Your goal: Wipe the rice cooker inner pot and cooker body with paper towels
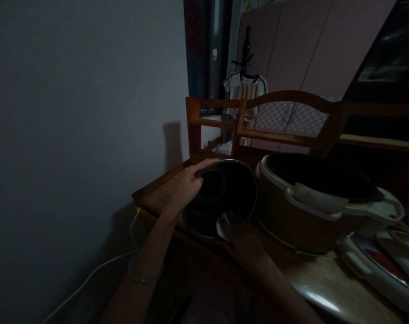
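A round dark inner pot (pixel 221 189) is tilted so that its opening faces me, at the near left part of the wooden table. My left hand (pixel 189 180) grips its upper left rim, thumb at the inside edge and fingers over the outside. At the lower right rim, my right hand (pixel 241 238) holds a white cloth or tissue (pixel 222 226) against the pot's inside wall. The fingers of that hand are partly lost in shadow. Just right of the pot stands a pale-rimmed cooker body (pixel 302 216) with a dark opening.
A cooker lid (pixel 376 261) lies on the table (pixel 322 288) at the right. A wooden shelf rack (pixel 275 135) rises along the back edge. The white wall (pixel 89 112) closes off the left, and a white cord (pixel 99 270) hangs beside the table.
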Tool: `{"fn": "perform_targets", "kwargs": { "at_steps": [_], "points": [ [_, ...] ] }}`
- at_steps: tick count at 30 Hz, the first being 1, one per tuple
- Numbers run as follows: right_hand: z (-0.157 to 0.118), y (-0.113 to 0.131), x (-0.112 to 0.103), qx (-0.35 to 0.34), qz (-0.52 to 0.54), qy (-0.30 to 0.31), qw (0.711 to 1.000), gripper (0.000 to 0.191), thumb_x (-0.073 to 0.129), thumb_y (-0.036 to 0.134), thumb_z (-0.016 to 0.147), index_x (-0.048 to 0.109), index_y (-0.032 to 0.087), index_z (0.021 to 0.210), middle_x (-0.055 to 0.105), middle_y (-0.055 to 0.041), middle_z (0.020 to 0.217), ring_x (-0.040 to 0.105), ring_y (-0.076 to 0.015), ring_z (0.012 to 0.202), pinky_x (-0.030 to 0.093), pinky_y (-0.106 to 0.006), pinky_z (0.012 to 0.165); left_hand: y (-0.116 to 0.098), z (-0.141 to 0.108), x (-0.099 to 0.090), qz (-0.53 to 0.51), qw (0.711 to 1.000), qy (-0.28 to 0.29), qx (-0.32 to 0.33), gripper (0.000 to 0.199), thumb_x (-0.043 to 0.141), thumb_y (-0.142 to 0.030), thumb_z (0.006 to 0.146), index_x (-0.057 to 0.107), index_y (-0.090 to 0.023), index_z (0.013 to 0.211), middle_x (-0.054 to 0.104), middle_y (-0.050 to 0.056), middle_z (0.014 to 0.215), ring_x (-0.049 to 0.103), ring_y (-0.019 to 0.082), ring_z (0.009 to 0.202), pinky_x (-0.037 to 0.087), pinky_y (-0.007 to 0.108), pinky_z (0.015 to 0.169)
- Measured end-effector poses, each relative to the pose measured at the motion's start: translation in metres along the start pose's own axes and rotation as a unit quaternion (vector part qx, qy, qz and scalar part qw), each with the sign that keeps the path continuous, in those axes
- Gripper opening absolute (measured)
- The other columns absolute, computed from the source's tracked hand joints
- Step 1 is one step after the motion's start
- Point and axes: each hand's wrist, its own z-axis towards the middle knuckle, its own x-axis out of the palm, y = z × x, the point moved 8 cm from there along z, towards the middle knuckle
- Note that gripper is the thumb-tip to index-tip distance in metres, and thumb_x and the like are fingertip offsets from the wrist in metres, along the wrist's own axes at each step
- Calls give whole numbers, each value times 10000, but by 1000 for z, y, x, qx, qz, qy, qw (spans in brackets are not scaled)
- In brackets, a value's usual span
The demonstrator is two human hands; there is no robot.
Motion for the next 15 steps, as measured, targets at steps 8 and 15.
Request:
{"fn": "perform_targets", "kwargs": {
  "at_steps": [8,15],
  "points": [
    [4,-4,-10,7,43,13,999,505,537,453,981,520,176,1404,546,-155,1432,510,-318,1309,424,-495,1084,10,16,-1,-17,1000,-9,1,739,411,-3,633,660,-224,1293,684,10,1280,617,209,1208,444,402,1114],
    [11,-8,-18,30,107,11,994,442,504,469,997,552,227,1364,612,-125,1344,550,-283,1232,411,-473,1056,19,44,2,-33,999,17,-8,698,456,-30,607,691,-185,1245,717,47,1213,647,233,1158,476,419,1069]
  ]
}}
